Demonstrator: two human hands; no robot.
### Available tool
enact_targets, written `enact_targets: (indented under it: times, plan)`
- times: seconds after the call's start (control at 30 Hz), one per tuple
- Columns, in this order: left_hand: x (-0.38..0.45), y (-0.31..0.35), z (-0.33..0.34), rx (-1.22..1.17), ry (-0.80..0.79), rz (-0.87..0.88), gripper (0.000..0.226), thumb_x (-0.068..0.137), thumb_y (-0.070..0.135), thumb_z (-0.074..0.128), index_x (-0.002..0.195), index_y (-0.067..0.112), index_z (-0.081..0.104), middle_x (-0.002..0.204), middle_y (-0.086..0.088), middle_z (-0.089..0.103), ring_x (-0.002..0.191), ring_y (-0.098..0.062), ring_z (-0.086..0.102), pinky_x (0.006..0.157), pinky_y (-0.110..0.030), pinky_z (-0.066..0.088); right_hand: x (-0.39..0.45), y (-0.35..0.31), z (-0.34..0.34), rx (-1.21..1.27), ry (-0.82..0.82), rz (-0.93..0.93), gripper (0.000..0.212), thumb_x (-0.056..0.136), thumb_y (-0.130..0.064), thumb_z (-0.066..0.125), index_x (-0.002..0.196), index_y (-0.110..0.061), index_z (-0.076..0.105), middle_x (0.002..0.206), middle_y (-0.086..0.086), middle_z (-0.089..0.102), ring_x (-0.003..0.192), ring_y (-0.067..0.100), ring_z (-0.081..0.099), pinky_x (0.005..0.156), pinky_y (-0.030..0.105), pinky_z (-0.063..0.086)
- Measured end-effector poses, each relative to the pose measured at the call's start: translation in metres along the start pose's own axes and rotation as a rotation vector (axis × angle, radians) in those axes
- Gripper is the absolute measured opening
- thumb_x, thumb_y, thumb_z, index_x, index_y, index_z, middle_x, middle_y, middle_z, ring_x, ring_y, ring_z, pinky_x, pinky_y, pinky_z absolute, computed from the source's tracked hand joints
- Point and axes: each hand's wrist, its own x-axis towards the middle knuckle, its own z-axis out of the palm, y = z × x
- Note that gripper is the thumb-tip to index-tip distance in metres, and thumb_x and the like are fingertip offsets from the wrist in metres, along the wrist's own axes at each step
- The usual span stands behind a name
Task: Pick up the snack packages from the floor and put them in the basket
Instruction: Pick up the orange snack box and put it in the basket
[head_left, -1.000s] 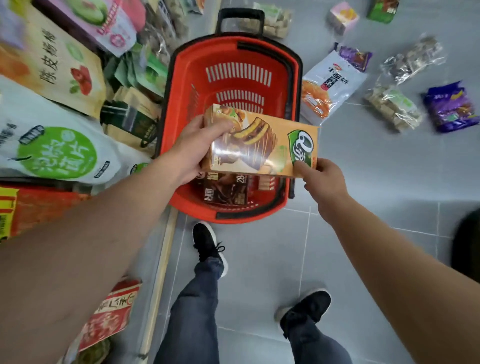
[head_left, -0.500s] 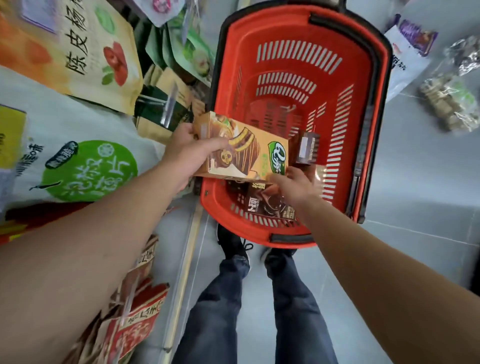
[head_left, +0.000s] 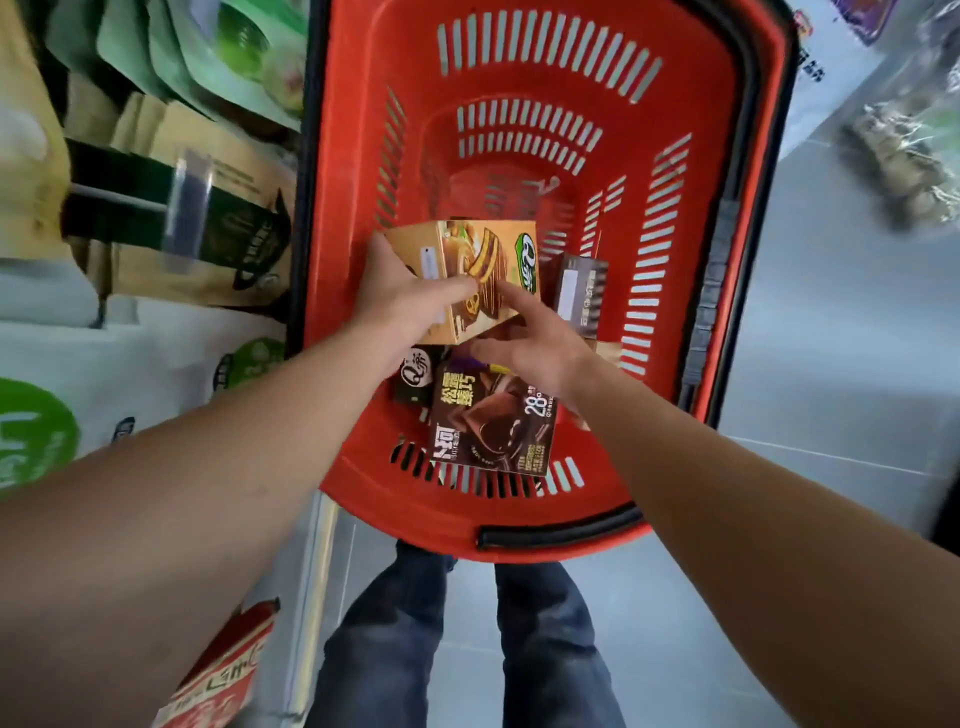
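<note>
The red basket (head_left: 519, 78) fills the middle of the head view. Inside it, my left hand (head_left: 400, 301) grips a tan snack box (head_left: 483, 260) with a green logo, held low above other boxes. My right hand (head_left: 535, 343) lies on the box's near right side with straight fingers touching it. Below the hands lies a dark brown chocolate box (head_left: 493, 421), beside a black box (head_left: 415, 374). Another dark box (head_left: 582, 291) stands against the basket's right wall.
Shelves of snack bags (head_left: 182, 171) run along the left. On the grey floor at the upper right lie a white bag (head_left: 815, 78) and a clear bag of snacks (head_left: 904, 150). My jeans legs (head_left: 467, 649) stand just before the basket.
The view has moved closer over the basket. Both hands have lowered the tan box deeper into the basket, and it has turned more end-on.
</note>
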Motion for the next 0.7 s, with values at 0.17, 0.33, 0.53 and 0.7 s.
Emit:
enact_targets:
  times: [0.17,0.33,0.53,0.7]
  plan:
    - [0.024,-0.009,0.043,0.014,-0.034,-0.072,0.076,0.062,0.037,0.088,0.124,0.022,0.045,0.114,0.002,0.063,0.103,-0.017,0.062,0.089,-0.038,0.054,0.026,0.011,-0.019,-0.032,0.029,-0.021,0.084,0.084,-0.033,0.074,0.154,-0.025,0.029,0.136,-0.005,0.053,0.118,0.012,0.054,0.099,0.023,0.044]
    - [0.040,-0.020,0.069,0.018,-0.108,-0.096,0.037,0.084,0.028,0.076,0.114,0.030,0.053,0.103,0.007,0.069,0.094,-0.015,0.068,0.084,-0.041,0.059,0.044,0.027,-0.031,-0.137,0.093,-0.031,0.070,0.086,-0.039,0.066,0.149,-0.025,0.040,0.118,-0.003,0.068,0.102,0.016,0.067,0.093,0.039,0.055]
    - [0.050,-0.032,0.092,0.135,-0.152,-0.043,0.035,0.085,0.022,0.075,0.117,0.023,0.059,0.103,0.005,0.070,0.094,-0.016,0.068,0.083,-0.035,0.057,0.050,0.042,-0.037,-0.137,0.076,0.015,0.056,0.088,-0.027,0.060,0.143,-0.025,0.048,0.115,-0.001,0.068,0.097,0.018,0.066,0.079,0.037,0.057]
    - [0.060,-0.040,0.120,0.259,-0.163,-0.032,0.039,0.087,0.025,0.071,0.124,0.021,0.059,0.115,0.000,0.069,0.104,-0.021,0.065,0.094,-0.040,0.053,0.058,0.051,-0.051,-0.124,0.160,0.052,0.045,0.093,-0.026,0.058,0.138,-0.023,0.056,0.129,-0.004,0.064,0.115,0.016,0.060,0.085,0.023,0.048]
